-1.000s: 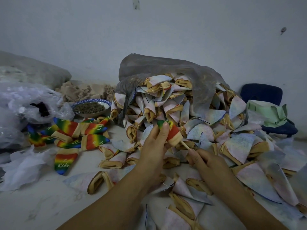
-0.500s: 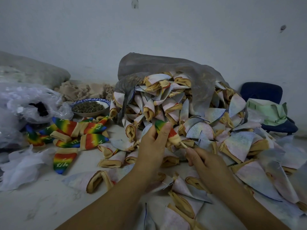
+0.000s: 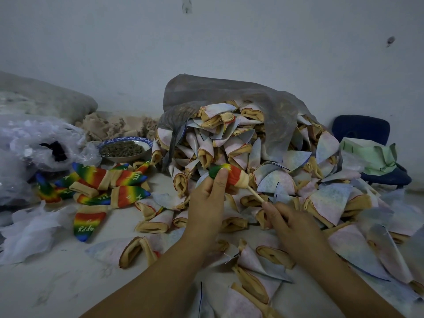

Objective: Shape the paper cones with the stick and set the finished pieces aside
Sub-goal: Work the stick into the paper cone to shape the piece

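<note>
Rainbow cone [image 3: 237, 177] points up-left along the stick [image 3: 255, 195].

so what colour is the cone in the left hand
The cone is rainbow-striped, green through yellow to red; head view.

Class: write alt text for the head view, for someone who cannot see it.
A left hand grips a rainbow paper cone while the right hand holds a wooden stick stuck into it, beside a heap of pale cones.
</note>
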### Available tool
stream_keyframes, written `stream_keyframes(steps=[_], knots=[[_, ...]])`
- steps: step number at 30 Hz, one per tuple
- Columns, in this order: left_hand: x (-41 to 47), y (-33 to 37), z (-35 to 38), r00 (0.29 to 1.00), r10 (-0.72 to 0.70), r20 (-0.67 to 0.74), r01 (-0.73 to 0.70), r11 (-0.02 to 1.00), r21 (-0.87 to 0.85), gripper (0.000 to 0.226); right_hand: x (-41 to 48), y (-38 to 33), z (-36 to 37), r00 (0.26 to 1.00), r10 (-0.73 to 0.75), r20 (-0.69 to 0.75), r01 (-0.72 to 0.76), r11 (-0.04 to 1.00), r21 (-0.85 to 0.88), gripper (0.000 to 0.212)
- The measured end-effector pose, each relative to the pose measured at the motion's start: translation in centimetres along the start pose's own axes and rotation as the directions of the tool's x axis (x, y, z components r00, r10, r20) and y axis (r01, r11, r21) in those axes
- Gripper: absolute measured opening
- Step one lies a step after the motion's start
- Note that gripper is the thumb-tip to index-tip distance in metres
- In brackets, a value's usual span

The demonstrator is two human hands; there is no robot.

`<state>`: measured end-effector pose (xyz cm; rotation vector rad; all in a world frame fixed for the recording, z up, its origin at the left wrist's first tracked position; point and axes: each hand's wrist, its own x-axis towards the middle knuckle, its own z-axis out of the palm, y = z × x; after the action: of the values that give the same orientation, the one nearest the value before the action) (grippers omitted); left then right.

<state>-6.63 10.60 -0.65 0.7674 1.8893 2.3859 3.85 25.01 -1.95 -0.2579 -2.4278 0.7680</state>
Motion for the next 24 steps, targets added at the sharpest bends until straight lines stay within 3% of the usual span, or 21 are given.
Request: stream_keyframes(steps=[3, 10, 19, 24], knots=[[0.1, 0.1, 0.0, 1.000, -0.008, 0.008, 0.008, 1.000, -0.011, 0.034, 0.2, 0.0, -0.5, 1.000, -0.029, 0.004, 0.029, 0.999, -0.035, 0.049], [-0.3, 0.6, 0.1, 0.996, 0.032, 0.079, -0.035, 0.998, 0.048, 0.031, 0.3, -0.1, -0.6, 0.999, -0.052, -0.006, 0.051, 0.997, -0.060, 0.040], [-0.2, -1.0, 0.3, 0.995, 0.048, 0.083, -0.061, 0.986, 0.154, 0.059, 0.0, -1.1, 0.3, 1.000, 0.001, 0.016, -0.002, 0.999, 0.043, 0.032], [-0.6, -0.6, 0.4, 1.000, 0.022, 0.013, -0.023, 0.994, 0.108, 0.047, 0.2, -1.5, 0.3, 1.000, 0.016, 0.026, -0.017, 0.997, 0.069, 0.040]])
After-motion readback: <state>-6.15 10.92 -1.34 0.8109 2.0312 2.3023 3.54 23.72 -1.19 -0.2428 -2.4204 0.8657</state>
